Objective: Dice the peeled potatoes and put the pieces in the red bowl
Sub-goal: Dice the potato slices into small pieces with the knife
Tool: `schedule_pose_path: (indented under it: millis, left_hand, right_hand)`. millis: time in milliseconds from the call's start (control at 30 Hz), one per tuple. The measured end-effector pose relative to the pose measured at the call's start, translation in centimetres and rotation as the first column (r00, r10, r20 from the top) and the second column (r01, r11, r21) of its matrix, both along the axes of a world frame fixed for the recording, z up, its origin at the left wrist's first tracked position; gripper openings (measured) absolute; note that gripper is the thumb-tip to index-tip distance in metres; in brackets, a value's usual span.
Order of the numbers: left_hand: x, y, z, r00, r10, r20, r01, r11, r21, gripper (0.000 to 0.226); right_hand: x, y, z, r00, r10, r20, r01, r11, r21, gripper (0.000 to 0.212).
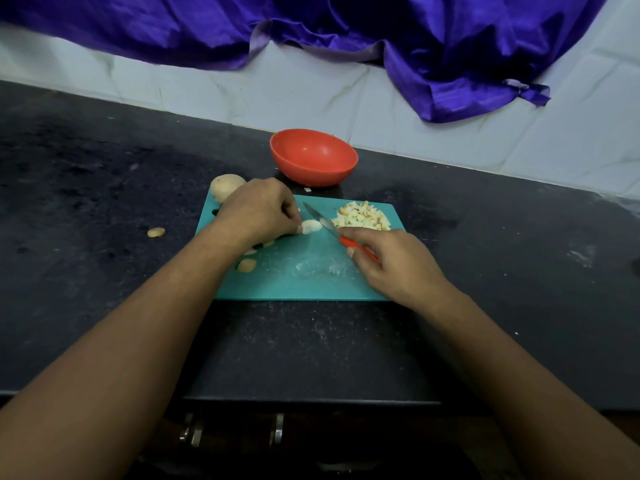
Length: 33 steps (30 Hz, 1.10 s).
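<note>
**Slicing a small potato piece, bowl yet to be filled**

At the far left, one stray potato slice [156,232] lies on the dark bench [86,202], well apart from the work. A whole potato [227,186] sits at the far left corner of the teal cutting board [304,278], just behind the left hand [258,211]. That hand is curled, and its fingertips pinch a small pale potato piece [311,225] down on the board. A few cut slices [247,265] lie beside the left wrist.

The knife [322,221] angles in from the right, with its blade just beside the free end of the pinched piece. Behind the board stands the red bowl [313,157], on the bench and near the wall; no potato shows inside it. To the right of the blade, a pile of diced potato [362,217] is heaped on the board's far right corner. The right hand [391,261] is wrapped round the knife's red handle, with the forefinger reaching toward the blade.

The step in hand looks like cutting this piece down into dice. The piece is small, so the left fingertips should stay tucked back and retreat as the blade advances. Cuts are best kept even and straight down, with the tip low on the board. The wet board may let the piece slide, so firm downward pressure helps. The pile, the slices and the whole potato all await the bowl.
</note>
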<state>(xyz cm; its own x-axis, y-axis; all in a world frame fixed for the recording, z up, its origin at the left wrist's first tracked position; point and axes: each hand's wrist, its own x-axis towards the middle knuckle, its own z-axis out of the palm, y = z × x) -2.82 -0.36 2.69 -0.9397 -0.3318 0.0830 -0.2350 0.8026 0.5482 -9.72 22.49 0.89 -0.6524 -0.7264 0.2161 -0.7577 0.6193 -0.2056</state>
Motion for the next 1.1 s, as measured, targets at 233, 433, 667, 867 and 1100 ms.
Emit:
schedule_pose_path:
  millis: [233, 433, 667, 867, 1100]
  left_hand:
    - [-0.3, -0.4, -0.5, 0.998, -0.05, -0.023, 0.051, 0.998, 0.032, 0.019]
    - [0.0, -0.1, -0.2, 0.984, -0.174, -0.03, 0.174, 0.985, -0.02, 0.017]
    - [-0.4, -0.1, -0.5, 0.983, -0.177, -0.05, 0.17, 0.977, -0.127, 0.019]
    - [-0.9, 0.9, -1.7, 0.984, -0.085, -0.158, 0.047, 0.972, -0.23, 0.022]
    - [-1.2, 1.2, -1.8, 0.99, -0.071, -0.121, 0.04, 0.97, -0.241, 0.037]
  right_hand:
    - [-1.3, 0.1, 0.0, 0.998, 0.058, -0.013, -0.057, 0.998, 0.037, 0.042]
    - [-1.7, 0.2, 0.0, 0.999, 0.044, 0.023, -0.043, 0.997, -0.066, 0.041]
    - [-0.9, 0.1, -0.4, 0.997, -0.018, 0.077, 0.031, 0.985, -0.168, 0.039]
    - [-0.2, 0.0, -0.3, 0.991, -0.051, 0.125, 0.077, 0.975, -0.211, 0.038]
    - [1.0, -0.4, -0.2, 0.985, -0.092, 0.143, 0.122, 0.968, -0.218, 0.04]
